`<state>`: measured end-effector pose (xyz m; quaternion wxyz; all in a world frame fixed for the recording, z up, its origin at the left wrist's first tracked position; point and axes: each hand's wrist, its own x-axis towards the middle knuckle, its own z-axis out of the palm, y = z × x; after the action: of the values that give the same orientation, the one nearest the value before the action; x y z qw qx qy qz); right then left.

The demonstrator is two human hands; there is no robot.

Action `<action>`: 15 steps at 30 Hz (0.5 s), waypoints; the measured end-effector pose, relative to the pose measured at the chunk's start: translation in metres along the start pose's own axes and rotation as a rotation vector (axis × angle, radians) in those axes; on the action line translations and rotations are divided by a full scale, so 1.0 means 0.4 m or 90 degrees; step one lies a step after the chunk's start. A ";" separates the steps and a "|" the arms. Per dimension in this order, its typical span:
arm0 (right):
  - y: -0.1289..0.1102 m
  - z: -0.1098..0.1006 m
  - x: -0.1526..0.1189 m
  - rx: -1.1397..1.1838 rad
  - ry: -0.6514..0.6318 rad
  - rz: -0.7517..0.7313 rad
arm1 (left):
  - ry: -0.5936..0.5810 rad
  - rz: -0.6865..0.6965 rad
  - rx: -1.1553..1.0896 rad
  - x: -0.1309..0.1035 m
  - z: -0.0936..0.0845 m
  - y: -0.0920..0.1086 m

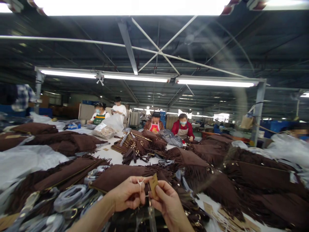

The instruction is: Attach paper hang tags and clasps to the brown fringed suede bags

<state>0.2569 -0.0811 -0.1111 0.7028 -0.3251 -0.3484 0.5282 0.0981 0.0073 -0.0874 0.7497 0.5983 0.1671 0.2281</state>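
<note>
Overhead tubes (135, 7) glare white beneath a dim roof (91, 26).

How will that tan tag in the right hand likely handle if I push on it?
The tan tag is probably fairly stiff, since it sticks up from the right hand without sagging. It's likely light, being small and held in just a pinch. Its flat shape suggests it would slide rather than roll.

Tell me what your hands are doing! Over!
Left hand: pinching white string. Right hand: holding tan tag. Brown bags crowd close by, none covering the tag.
</note>
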 end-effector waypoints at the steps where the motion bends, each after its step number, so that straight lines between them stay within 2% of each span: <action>1: 0.011 -0.002 0.008 -0.042 0.016 -0.024 | 0.007 0.008 0.010 -0.005 0.006 0.005; 5: 0.026 -0.014 0.026 -0.223 0.021 -0.110 | 0.056 0.024 0.064 -0.021 0.030 0.017; 9: 0.001 -0.018 0.012 -0.470 -0.005 -0.241 | 0.072 0.030 0.221 -0.025 0.048 0.037; 12: -0.018 -0.021 -0.004 -0.627 -0.054 -0.346 | 0.093 0.025 0.302 -0.025 0.058 0.060; 15: -0.025 -0.029 -0.013 -0.641 -0.081 -0.321 | 0.081 0.008 0.300 -0.024 0.057 0.067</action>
<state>0.2707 -0.0892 -0.1101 0.5429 -0.4948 -0.6658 0.1312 0.0980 -0.0118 -0.0566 0.5763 0.7420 0.2587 0.2246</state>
